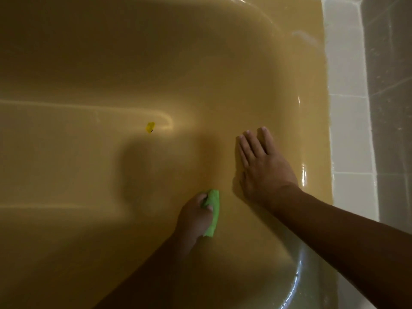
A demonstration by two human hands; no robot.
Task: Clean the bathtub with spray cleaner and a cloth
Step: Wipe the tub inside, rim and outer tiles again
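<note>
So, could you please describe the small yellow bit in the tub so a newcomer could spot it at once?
In the tan bathtub, find the curved streak of reflected light. The small yellow bit lies just left of its bend. It is brighter than the tub and well apart from the green cloth.

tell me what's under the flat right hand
Only bare bathtub surface shows around the right hand, which lies flat on it. The patch beneath the palm is covered, so anything there cannot be seen.
</note>
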